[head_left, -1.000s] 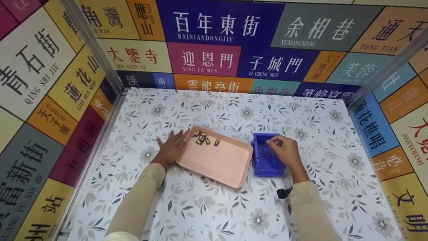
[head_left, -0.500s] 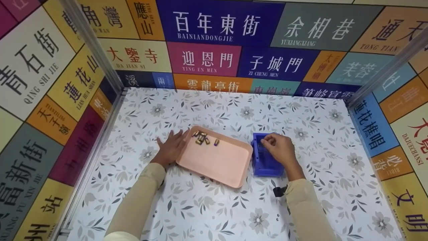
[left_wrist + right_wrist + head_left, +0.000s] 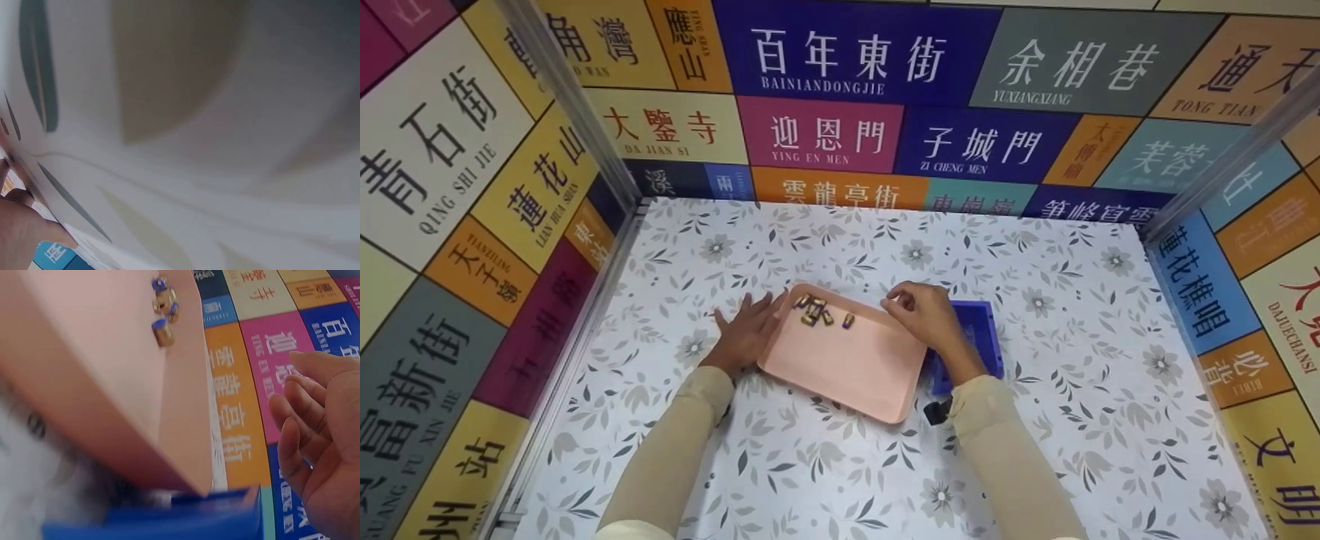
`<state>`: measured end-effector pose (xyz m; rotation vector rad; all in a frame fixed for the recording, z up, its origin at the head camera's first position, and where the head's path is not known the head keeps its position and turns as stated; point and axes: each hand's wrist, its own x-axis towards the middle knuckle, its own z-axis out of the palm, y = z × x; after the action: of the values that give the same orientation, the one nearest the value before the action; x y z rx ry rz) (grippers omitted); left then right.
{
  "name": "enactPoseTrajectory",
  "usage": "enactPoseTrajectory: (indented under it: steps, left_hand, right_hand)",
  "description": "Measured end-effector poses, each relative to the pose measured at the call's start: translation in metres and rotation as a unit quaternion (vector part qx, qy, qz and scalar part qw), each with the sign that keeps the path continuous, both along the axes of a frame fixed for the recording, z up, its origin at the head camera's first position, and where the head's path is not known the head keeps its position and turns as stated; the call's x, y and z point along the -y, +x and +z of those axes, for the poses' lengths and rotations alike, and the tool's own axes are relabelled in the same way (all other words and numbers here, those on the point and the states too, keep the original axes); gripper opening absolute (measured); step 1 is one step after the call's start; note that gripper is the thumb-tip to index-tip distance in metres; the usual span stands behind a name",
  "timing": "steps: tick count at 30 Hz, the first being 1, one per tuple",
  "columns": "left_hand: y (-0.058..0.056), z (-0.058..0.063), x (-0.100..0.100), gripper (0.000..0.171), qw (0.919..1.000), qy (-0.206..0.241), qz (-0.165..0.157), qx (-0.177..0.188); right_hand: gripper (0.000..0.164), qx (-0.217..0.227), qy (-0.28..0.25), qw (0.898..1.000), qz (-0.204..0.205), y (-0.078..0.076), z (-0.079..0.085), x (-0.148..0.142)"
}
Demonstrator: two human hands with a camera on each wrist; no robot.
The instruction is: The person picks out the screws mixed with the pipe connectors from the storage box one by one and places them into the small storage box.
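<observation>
My left hand (image 3: pixel 749 328) lies with fingers spread at the left rim of a shallow pink tray (image 3: pixel 847 371); part of it also shows in the left wrist view's lower-left corner. In the tray's far-left part sit several small gold-coloured cylinders (image 3: pixel 814 309) with blue ends, one a little apart. My right hand (image 3: pixel 922 307) is over the tray's right rim, thumb and fingertips drawn together. The right wrist view shows its fingers bent and no object between them; I cannot tell whether the fingertips pinch something small. Partly behind that hand and wrist is a blue bin (image 3: pixel 986 337).
The tray and bin stand close together on a white flower-patterned tabletop (image 3: pixel 810 472). Walls of coloured panels with Chinese lettering (image 3: pixel 825 135) enclose its back and sides. A black device (image 3: pixel 937 412) sits at the right wrist.
From over the blue bin, my right hand has moved left to the tray's right rim. The left hand, tray and gold cylinders have stayed in place.
</observation>
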<state>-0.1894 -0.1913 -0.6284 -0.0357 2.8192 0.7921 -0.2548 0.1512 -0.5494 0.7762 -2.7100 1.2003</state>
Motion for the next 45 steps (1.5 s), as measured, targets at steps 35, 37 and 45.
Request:
enactPoseTrajectory:
  steps: [35, 37, 45]
  left_hand:
    - [-0.002, -0.002, -0.002, 0.057, 0.9997, -0.016, -0.014, -0.009]
    - [-0.001, -0.002, -0.002, 0.057, 0.9997, -0.012, -0.015, -0.012]
    - [0.002, -0.001, 0.001, 0.059, 0.9997, -0.008, -0.014, -0.020]
  right_hand:
    - [0.021, 0.069, 0.065, 0.980, 0.174, -0.016, -0.052, 0.133]
    - [0.021, 0.039, 0.056, 0.981, 0.184, -0.015, -0.057, 0.138]
    - [0.023, -0.028, 0.080, 0.987, 0.137, -0.011, -0.067, 0.151]
